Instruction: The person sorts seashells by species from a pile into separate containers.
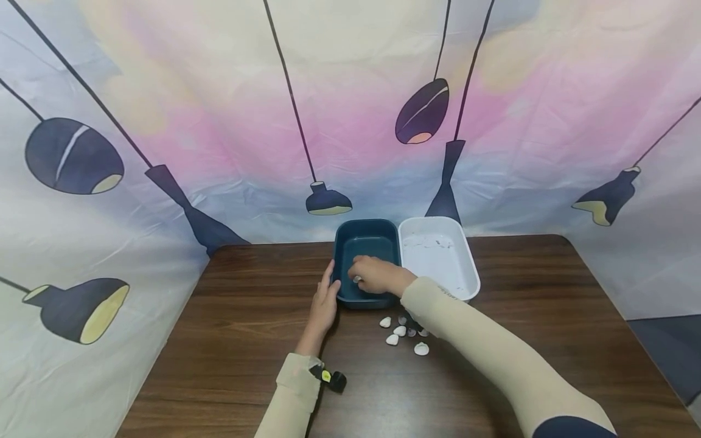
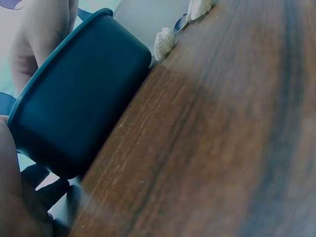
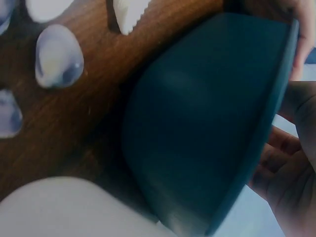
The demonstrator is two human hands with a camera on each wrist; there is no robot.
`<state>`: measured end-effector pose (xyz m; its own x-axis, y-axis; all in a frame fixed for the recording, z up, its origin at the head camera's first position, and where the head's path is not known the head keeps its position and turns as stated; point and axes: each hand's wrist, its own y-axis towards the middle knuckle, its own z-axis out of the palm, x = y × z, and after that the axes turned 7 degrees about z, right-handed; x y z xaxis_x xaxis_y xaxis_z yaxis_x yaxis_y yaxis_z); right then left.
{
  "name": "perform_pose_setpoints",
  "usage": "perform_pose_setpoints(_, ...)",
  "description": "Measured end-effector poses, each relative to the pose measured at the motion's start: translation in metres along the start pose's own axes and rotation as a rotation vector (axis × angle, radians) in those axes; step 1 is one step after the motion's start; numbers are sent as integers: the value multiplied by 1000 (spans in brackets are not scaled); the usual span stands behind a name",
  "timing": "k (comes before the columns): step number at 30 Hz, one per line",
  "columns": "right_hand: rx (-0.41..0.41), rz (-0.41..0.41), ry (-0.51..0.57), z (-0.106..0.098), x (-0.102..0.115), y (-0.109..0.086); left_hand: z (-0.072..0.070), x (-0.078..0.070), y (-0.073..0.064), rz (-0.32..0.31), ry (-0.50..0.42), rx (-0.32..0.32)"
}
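A dark teal tray [image 1: 376, 302] stands at the far side of the table. My left hand [image 1: 324, 304] holds its near left corner, thumb at the rim and fingers along the outer wall. Bent down over the inside of this tray, my right hand [image 1: 375, 274] has its fingers curled, with a small white seashell [image 1: 358, 279] at the fingertips. The right wrist view shows the tray's outer wall [image 3: 197, 108] with curled fingers [image 3: 279, 160] beyond the rim. Nearer than the trays lies a loose group of seashells [image 1: 400, 331], partly covered by the right forearm.
A white tray [image 1: 465, 267] stands directly right of the teal one, with small dark marks on its bottom. Behind both hangs a cloth [image 1: 372, 134] printed with lamps. The brown wooden table [image 1: 246, 340] reaches out on both sides.
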<state>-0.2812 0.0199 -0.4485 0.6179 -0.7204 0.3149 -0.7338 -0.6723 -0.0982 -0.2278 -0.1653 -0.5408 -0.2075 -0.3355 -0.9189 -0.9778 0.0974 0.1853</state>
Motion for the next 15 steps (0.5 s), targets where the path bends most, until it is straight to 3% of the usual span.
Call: perform_pose_setpoints(15, 39, 114, -51, 10, 14, 21, 1, 1, -1, 16, -5, -5)
